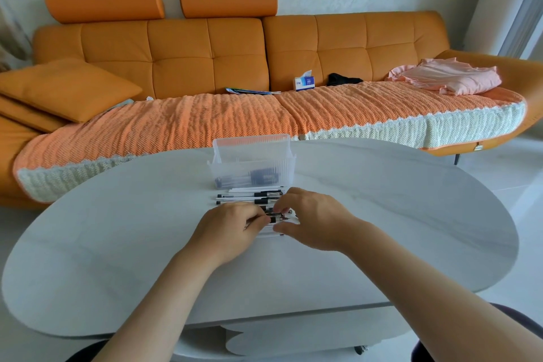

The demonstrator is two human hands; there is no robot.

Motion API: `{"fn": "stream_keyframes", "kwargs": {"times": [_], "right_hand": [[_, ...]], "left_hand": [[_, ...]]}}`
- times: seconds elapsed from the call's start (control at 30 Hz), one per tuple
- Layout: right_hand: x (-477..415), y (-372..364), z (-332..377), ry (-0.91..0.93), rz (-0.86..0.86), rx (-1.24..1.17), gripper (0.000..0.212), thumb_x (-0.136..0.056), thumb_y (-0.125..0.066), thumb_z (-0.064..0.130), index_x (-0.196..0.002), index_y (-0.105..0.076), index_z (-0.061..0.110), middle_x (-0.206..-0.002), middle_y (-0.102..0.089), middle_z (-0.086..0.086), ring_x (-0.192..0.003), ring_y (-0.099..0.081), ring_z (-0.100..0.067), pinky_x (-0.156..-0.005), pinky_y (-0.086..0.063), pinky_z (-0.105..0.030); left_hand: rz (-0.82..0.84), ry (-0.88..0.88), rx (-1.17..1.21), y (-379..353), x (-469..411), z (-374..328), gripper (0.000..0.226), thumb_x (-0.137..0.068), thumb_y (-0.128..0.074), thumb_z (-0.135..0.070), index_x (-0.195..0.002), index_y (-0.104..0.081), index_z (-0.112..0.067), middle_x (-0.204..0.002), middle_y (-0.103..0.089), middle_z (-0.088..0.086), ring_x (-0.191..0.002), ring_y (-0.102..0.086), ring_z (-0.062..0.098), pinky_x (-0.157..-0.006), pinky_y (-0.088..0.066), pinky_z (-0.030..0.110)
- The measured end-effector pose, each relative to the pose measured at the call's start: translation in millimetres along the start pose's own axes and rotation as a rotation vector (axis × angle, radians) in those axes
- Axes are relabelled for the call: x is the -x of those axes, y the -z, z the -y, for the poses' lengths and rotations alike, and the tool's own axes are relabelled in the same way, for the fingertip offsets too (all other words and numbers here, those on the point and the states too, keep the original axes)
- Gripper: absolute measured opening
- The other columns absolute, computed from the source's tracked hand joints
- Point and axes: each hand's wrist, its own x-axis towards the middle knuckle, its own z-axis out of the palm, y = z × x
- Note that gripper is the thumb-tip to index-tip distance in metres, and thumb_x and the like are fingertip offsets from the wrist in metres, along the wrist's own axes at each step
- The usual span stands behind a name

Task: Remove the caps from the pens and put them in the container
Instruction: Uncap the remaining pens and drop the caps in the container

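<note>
grip: left hand (232, 229) and right hand (311, 222) both pinching one pen (274, 219)
risk: cap pops suddenly — rolls off the table (396, 203) edge

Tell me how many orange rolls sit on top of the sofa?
2. One roll sits above the left end of the sofa; the other roll is beside it. None look hidden.

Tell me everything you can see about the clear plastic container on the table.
The container is a translucent, colourless plastic box, rectangular, with finely ribbed walls and a flared rim. It stands upright and open-topped on the white table, toward its far edge, just behind the row of pens. Dark, blurred items lie at its bottom. The left hand and right hand are nearer, not touching it.
</note>
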Motion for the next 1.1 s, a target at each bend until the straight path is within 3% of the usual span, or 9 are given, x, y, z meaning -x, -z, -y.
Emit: {"fn": "stream_keyframes", "kwargs": {"times": [0.1, 0.23, 0.37, 0.5, 0.67, 0.97, 1.1], "right_hand": [[-0.8, 0.8, -0.1, 0.009, 0.010, 0.027, 0.025, -0.099, -0.051, 0.041, -0.109, -0.069, 0.028, -0.106, -0.062, 0.010, -0.094, -0.060, -0.016, -0.074, -0.048, -0.032], [-2.2, 1.0, 0.8, -0.016, -0.051, 0.023, 0.014, -0.092, -0.061, 0.040, -0.099, -0.069, 0.030, -0.101, -0.063, 0.013, -0.090, -0.059, -0.012, -0.070, -0.044, -0.028], [-3.3, 0.2, 1.2, -0.026, -0.114, 0.012, 0.008, -0.087, -0.068, 0.036, -0.092, -0.065, 0.030, -0.097, -0.060, 0.014, -0.085, -0.059, -0.013, -0.065, -0.038, -0.025], [-1.9, -0.6, -0.3, -0.002, -0.103, 0.002, 0.010, -0.089, -0.064, 0.038, -0.092, -0.062, 0.029, -0.096, -0.060, 0.014, -0.083, -0.058, -0.013, -0.067, -0.043, -0.027], [-1.2, -0.4, -2.3, 0.027, -0.057, -0.004, 0.012, -0.094, -0.056, 0.036, -0.094, -0.065, 0.029, -0.094, -0.060, 0.012, -0.084, -0.057, -0.013, -0.069, -0.047, -0.031], [0.8, 16.3, -26.8, -0.134, -0.003, -0.001, 0.016, -0.093, -0.052, 0.031, -0.091, -0.067, 0.027, -0.093, -0.066, 0.009, -0.089, -0.060, -0.017, -0.077, -0.053, -0.037], [1.9, 19.3, -31.7, -0.185, 0.004, 0.000, 0.016, -0.094, -0.052, 0.033, -0.093, -0.067, 0.029, -0.094, -0.066, 0.011, -0.089, -0.060, -0.016, -0.078, -0.053, -0.037]], "left_hand": [[0.013, 0.008, 0.011, 0.7, 0.5, 0.3, 0.017, -0.089, -0.056, -0.051, -0.095, -0.063, -0.036, -0.083, -0.060, -0.019, -0.078, -0.054, 0.004, -0.067, -0.044, 0.026], [0.021, -0.001, 0.000, 1.2, 1.4, -0.8, 0.015, -0.088, -0.059, -0.050, -0.093, -0.052, -0.038, -0.081, -0.055, -0.020, -0.073, -0.052, 0.001, -0.061, -0.036, 0.022], [0.032, 0.023, 0.021, 0.7, -0.1, -1.4, 0.016, -0.094, -0.052, -0.044, -0.087, -0.061, -0.033, -0.078, -0.058, -0.019, -0.073, -0.054, 0.005, -0.067, -0.045, 0.028], [0.026, 0.033, 0.014, -0.2, -0.6, 2.2, 0.027, -0.097, -0.047, -0.042, -0.075, -0.058, -0.030, -0.073, -0.058, -0.015, -0.073, -0.056, 0.008, -0.070, -0.050, 0.033], [-0.014, -0.003, -0.002, 1.3, 0.5, 2.9, 0.016, -0.088, -0.058, -0.052, -0.091, -0.063, -0.037, -0.081, -0.059, -0.023, -0.076, -0.053, 0.000, -0.062, -0.037, 0.017], [-0.062, 0.085, -0.018, 15.5, 2.4, 25.0, 0.007, -0.089, -0.064, -0.041, -0.093, -0.062, -0.036, -0.084, -0.057, -0.024, -0.077, -0.053, 0.000, -0.062, -0.037, 0.019], [-0.147, 0.166, -0.101, 20.6, 3.0, 35.4, 0.007, -0.088, -0.063, -0.034, -0.095, -0.061, -0.034, -0.095, -0.064, -0.018, -0.086, -0.058, 0.010, -0.065, -0.042, 0.026]]}}
